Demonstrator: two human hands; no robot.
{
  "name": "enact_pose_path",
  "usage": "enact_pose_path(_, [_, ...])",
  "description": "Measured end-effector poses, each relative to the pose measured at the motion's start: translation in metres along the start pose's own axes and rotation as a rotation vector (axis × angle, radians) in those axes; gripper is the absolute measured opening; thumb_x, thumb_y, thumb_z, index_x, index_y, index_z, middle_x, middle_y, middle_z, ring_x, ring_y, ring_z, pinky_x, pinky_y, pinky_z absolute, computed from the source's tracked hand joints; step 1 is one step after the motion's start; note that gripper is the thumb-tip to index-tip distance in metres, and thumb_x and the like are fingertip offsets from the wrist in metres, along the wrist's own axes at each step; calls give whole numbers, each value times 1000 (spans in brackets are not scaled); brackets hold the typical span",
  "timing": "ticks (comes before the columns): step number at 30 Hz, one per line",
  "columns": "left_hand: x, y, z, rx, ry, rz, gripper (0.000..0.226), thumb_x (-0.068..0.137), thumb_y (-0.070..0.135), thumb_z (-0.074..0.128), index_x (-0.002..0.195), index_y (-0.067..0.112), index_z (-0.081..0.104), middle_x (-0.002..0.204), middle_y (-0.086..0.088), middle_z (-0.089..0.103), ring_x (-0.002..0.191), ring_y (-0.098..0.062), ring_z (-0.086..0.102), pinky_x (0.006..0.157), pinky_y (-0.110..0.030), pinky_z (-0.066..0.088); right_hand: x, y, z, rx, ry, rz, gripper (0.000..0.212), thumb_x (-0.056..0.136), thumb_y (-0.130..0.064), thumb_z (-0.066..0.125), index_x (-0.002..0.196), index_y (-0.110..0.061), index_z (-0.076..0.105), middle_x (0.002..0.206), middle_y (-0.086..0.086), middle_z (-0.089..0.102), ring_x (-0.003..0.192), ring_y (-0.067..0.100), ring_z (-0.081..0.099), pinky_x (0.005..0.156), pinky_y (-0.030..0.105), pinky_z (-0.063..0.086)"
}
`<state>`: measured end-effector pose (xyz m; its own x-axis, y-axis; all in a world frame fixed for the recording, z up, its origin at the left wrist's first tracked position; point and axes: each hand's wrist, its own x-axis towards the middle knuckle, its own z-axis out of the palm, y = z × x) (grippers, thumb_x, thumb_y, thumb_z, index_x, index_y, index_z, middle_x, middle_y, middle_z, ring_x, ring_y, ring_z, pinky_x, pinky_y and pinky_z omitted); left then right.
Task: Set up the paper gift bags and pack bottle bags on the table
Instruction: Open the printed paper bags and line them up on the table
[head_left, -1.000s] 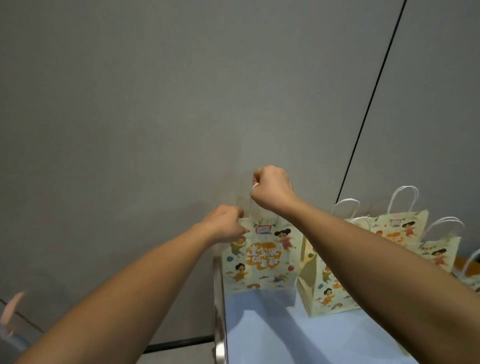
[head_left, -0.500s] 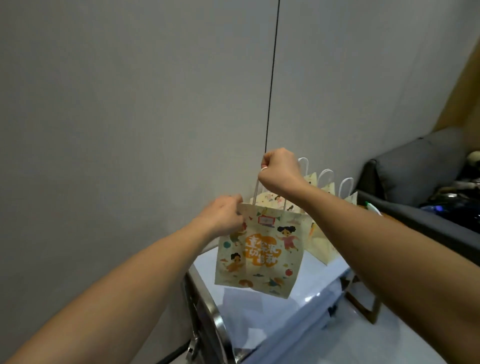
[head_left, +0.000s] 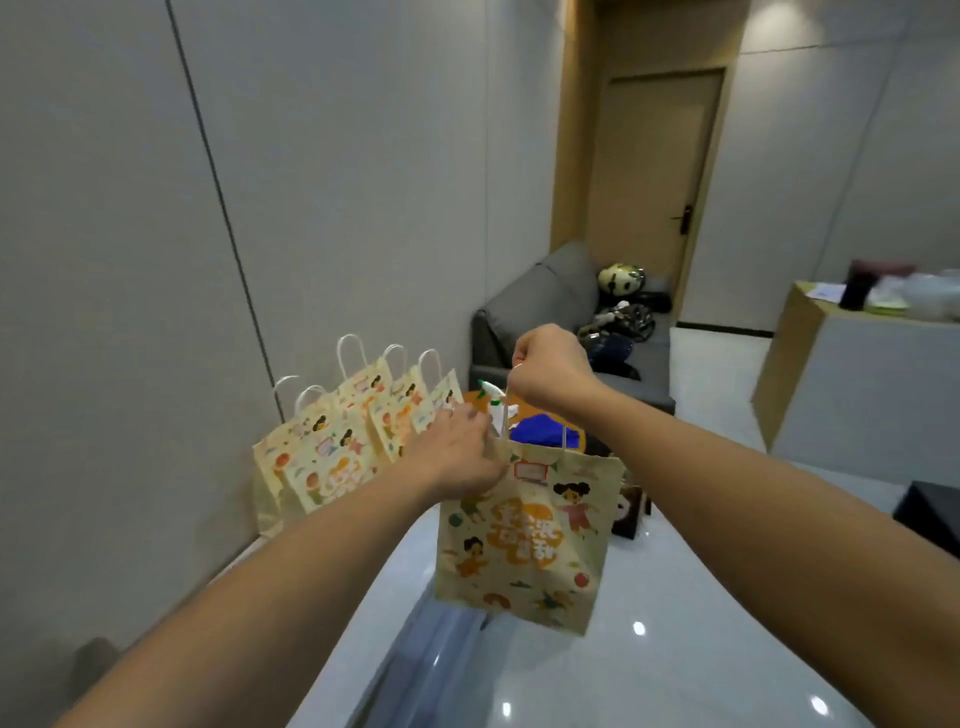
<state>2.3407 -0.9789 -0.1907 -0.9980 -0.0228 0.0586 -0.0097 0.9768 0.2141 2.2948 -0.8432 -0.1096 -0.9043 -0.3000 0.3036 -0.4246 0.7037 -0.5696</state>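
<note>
Hanging from the right hand (head_left: 549, 368), cream cartoon-printed gift bag (head_left: 524, 540) with white handles

Walls: pale grey panels (head_left: 363, 156), thin dark seams.
Door: tan wood (head_left: 654, 171), shut, dark handle (head_left: 684, 217).
Sofa: grey (head_left: 540, 301), against left wall, cluttered seat.
Floor: pale, glossy (head_left: 717, 415).
Counter: wood-sided (head_left: 841, 389), right.

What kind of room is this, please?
Probably an office lounge or reception room: a grey sofa against panelled walls, a wooden door, a counter, and a glossy table with gift bags.
</note>
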Motion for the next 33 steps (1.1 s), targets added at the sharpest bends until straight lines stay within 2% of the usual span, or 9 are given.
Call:
enact_pose_path(2, [22,50,8,-57,4,72,66,90,66,52,138,21,49,142,-3,45,129,-26,41,107,-47,42,-4,36,-28,3,45,54,14,74,1,57,62,-6,58,67,14,59,66,27,54,57,33,43])
enact_pose_path(4, [43,98,19,-107,10,107,56,89,73,44,111,24,58,121,-1,56,111,-23,50,96,-48,47,-8,73,-55,18,96,111,8,74,1,58,70,2,64,74,20,64,70,30,58,60,40,49])
enact_pose_path(8, [75,183,41,-137,-28,169,45,97,65,38,86,28,59,97,3,59,93,-18,55,85,-44,50,-26,141,-111,15,159,195,11,75,4,55,72,3,66,76,23,63,74,35,61,63,49,54])
enact_pose_path(11, [96,256,67,-209,-141,218,41,100,61,40,92,28,64,93,2,64,88,-17,61,85,-43,54,-44,200,-153,12,189,246,24,82,5,57,63,-12,59,69,8,57,71,23,58,64,39,53])
enact_pose_path(15, [110,352,104,-322,-279,283,44,100,59,43,105,22,66,94,0,70,85,-18,68,87,-44,57,-66,280,-202,-54,234,338,16,80,2,59,70,-9,63,70,6,57,70,23,59,63,38,56])
enact_pose_path(19, [114,446,140,-313,-297,404,53,99,66,35,100,23,68,93,1,69,85,-19,68,87,-46,57,-98,351,-259,-97,270,426,26,80,5,55,62,-13,54,66,2,51,65,17,51,51,25,37])
enact_pose_path(23, [113,539,171,-280,-328,512,55,99,65,33,96,23,69,90,1,69,83,-18,66,86,-44,57,-136,418,-309,-147,308,533,16,77,4,54,70,-9,61,69,4,57,68,19,53,56,31,45])
enact_pose_path(27, [105,618,204,-260,-381,644,52,100,64,36,88,24,67,84,0,69,77,-19,67,81,-45,59,-181,478,-347,-156,365,676,21,74,5,49,62,-11,51,62,3,50,60,19,46,51,28,36])
enact_pose_path(33, [106,718,255,-204,-458,865,47,98,66,38,82,28,62,83,2,67,74,-17,65,72,-40,59,-241,548,-388,-181,501,880,15,68,5,49,60,-7,53,61,5,50,61,20,47,53,30,36])
